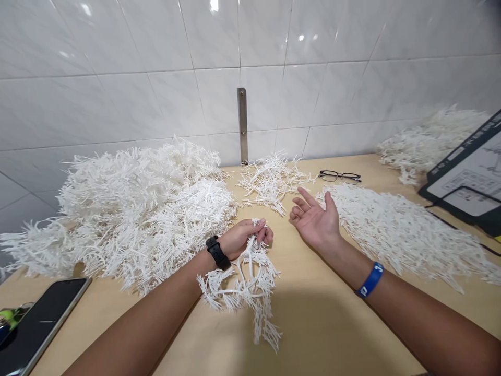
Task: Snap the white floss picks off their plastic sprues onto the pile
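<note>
My left hand (247,236), with a black watch on its wrist, is closed on a white branching plastic strand (250,279). The strand loops and dangles below the fingers, its many frayed tips hanging over the table. My right hand (319,222) is turned palm up with its fingers apart, holding nothing. Just left of the left hand rises a large heap of similar white strands (156,209). Beyond the hands lies a small loose pile of thin white pieces (274,180). Beside the right hand spreads a flat layer of short white pieces (395,227).
Eyeglasses (339,176) lie near the tiled wall (168,99), which carries a metal strip (242,125). A smartphone (47,324) rests at the left front of the wooden table (324,324). At the right stand a dark printed bag (469,180) and another white heap (430,138).
</note>
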Motion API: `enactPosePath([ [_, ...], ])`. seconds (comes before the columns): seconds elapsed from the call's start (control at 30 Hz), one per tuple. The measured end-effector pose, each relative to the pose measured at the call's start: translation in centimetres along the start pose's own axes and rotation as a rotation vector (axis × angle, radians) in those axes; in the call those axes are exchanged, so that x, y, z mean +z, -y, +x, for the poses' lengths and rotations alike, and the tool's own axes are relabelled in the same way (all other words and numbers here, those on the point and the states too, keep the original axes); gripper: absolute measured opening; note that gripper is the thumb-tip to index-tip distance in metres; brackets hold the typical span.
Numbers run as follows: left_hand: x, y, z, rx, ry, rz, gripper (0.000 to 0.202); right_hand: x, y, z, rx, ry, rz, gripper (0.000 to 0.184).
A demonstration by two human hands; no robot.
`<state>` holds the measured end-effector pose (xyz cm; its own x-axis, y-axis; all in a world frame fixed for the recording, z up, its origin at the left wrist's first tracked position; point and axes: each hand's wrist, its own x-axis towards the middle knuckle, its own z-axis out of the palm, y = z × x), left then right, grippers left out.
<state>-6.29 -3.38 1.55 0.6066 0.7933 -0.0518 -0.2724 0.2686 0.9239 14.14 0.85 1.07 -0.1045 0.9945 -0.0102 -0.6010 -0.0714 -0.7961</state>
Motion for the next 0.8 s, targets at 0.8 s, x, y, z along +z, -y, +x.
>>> enactPosePath([
  [0.8,0.1,0.5,0.4,0.014,-0.097,0.098,0.046,1.6,-1.7,-1.2,0.000,0.342,-0.529,0.027],
])
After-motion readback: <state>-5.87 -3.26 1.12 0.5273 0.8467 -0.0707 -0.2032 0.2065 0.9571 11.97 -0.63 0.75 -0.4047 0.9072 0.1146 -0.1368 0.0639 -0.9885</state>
